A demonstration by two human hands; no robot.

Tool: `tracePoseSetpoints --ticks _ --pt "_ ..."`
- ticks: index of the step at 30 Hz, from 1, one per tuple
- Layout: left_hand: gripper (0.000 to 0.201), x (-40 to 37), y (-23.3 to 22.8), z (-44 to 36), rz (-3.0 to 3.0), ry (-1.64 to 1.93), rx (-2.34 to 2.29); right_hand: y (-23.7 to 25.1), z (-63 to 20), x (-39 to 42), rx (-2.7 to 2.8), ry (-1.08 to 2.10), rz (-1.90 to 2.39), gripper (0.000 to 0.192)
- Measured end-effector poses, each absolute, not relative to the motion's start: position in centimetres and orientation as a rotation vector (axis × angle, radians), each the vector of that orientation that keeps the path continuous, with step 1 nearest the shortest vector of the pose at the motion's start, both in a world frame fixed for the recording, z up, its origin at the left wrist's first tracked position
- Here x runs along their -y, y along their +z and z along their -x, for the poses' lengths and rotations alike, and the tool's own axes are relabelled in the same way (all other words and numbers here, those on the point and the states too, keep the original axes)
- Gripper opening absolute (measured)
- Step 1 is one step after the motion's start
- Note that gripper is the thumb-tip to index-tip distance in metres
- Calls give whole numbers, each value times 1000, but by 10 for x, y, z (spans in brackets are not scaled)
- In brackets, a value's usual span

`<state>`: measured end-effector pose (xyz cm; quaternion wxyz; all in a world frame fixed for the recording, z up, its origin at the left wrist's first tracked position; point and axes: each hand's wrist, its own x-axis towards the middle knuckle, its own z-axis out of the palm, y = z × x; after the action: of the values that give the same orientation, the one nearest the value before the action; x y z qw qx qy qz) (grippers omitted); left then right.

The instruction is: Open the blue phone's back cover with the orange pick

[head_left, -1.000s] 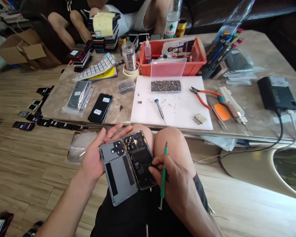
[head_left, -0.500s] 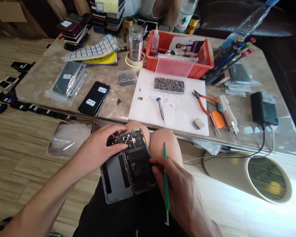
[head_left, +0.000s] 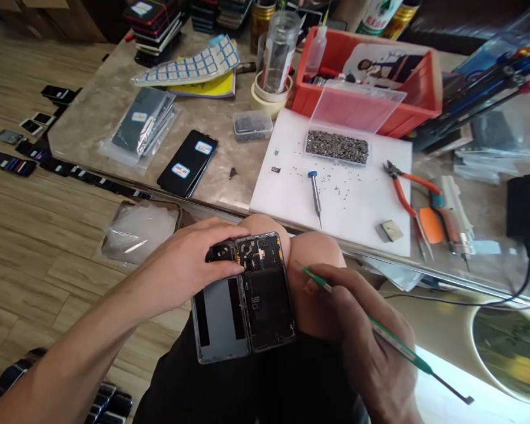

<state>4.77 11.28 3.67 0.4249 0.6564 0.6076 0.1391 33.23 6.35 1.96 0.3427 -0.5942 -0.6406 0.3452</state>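
An opened smartphone (head_left: 271, 300) rests on my lap, its battery and inner parts showing. Its detached back cover (head_left: 222, 321) lies alongside on the left. My left hand (head_left: 207, 253) grips both at their upper end, thumb across the seam and fingers around the top edge. To the right of the phone, apart from it, my right hand (head_left: 366, 330) holds a green pry tool (head_left: 397, 341) with a hooked metal end pointing down to the right. The tool's other tip points toward the phone and is blurred.
On the table edge lies a white mat (head_left: 282, 194) with a screwdriver (head_left: 315, 197), loose screws, a screw box (head_left: 337, 147) and orange-handled pliers (head_left: 401, 188). Behind stands a red bin (head_left: 424, 88). Labelled phones (head_left: 188, 165) lie left; a cream bin (head_left: 450, 335) is on the right.
My right hand has moved away from the phone to the right, and the pry tool has turned from upright to slanting. My left hand still holds the phone; the view has shifted.
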Motion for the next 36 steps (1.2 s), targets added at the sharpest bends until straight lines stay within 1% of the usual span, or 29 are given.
tracePoseSetpoints --ticks 2,4,7,11,14,19,24,31,36 --pt "50 -108 39 -50 -1722 332 -1574 22 -328 -62 1626 883 1609 17" --pt "54 -103 40 -53 -1850 367 -1627 25 -323 -59 1564 950 1655 13" --pt "52 -94 38 -59 -2053 465 -1659 31 -317 -59 1417 1118 1670 16" --pt "33 -85 31 -64 -2134 581 -1634 33 -314 -69 1333 1355 1576 20" --pt "25 -80 24 -66 -2058 658 -1609 30 -314 -81 1358 1404 1555 23" --pt "24 -73 20 -68 -2017 705 -1643 27 -312 -94 1367 1482 1591 20" --pt "21 -70 24 -70 -2068 684 -1658 24 -308 -100 1156 1668 1536 24" --pt "25 -68 24 -73 -2142 642 -1666 35 -307 -112 1073 1753 1505 19" --pt "22 -67 22 -74 -2110 688 -1647 37 -309 -118 1118 1796 1455 17"
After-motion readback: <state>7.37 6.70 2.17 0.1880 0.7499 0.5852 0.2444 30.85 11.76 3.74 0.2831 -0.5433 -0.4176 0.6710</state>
